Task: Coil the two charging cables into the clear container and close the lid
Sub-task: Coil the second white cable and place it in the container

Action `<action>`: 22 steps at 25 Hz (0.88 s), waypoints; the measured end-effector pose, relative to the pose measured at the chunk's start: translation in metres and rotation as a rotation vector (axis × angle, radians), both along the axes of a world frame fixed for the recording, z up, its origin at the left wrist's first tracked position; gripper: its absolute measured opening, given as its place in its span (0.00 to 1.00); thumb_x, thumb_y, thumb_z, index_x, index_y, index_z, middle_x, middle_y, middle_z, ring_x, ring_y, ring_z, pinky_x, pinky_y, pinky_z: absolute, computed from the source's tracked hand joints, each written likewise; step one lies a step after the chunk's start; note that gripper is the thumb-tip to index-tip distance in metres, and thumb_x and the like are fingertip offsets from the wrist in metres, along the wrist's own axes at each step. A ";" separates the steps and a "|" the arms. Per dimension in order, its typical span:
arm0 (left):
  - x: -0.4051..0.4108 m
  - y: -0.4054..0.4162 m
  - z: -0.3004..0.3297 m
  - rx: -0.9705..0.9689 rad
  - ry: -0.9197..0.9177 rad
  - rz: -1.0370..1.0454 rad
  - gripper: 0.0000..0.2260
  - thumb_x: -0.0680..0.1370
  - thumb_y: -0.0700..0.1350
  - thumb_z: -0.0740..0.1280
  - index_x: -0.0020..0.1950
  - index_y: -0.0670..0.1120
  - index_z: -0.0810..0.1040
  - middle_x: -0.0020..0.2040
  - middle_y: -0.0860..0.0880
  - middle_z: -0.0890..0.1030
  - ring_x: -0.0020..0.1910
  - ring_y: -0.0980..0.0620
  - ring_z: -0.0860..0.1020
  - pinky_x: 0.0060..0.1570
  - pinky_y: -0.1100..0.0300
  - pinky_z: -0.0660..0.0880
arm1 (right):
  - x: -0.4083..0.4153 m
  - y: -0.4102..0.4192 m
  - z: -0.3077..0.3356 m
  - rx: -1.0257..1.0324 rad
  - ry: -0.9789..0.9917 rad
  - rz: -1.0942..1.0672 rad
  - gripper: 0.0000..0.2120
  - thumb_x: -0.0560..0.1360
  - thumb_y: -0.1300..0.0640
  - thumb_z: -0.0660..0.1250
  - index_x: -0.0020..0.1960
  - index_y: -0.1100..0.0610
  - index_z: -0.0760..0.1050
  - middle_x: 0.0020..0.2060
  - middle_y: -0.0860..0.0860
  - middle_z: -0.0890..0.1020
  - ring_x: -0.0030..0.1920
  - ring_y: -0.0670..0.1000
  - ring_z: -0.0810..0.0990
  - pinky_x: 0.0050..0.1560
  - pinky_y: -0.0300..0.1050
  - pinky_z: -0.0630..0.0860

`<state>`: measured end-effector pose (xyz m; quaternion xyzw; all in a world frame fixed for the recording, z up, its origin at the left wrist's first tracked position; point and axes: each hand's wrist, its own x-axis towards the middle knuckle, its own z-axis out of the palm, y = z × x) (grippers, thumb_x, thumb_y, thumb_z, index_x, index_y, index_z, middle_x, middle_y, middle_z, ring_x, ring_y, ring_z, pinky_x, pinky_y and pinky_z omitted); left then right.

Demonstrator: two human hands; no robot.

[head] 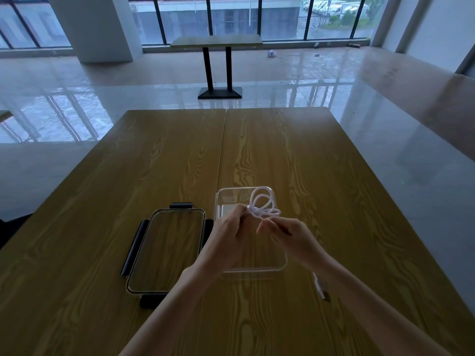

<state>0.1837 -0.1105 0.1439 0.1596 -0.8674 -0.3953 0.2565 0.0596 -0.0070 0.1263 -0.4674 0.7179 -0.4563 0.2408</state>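
Both hands meet above the clear container (281, 263), which sits open on the wooden counter (321, 163). Left hand (228, 240) has its fingers curled around a bunch of white cable loops (261, 204), pinching them together at the crossing point so the loops fan out over the far end of the container. Right hand (288, 237) is just beside it, fingers bent, fingertips pinching a strand of the same cable close to the bunch. A pale rectangular object (227, 210) lies inside the container at its far left, partly hidden by the left hand. Near the right forearm, a white cable end with a plug (321, 289) lies on the counter, just outside the container. The lid (164, 250), clear with dark latches on its edges, lies flat on the counter, just left of the container.
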 end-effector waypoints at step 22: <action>-0.005 0.005 -0.015 -0.245 -0.148 -0.221 0.09 0.78 0.47 0.57 0.50 0.45 0.75 0.42 0.54 0.77 0.34 0.60 0.75 0.35 0.70 0.72 | -0.031 0.000 0.078 0.163 0.710 0.279 0.10 0.69 0.46 0.65 0.45 0.49 0.81 0.33 0.40 0.81 0.28 0.37 0.72 0.32 0.30 0.67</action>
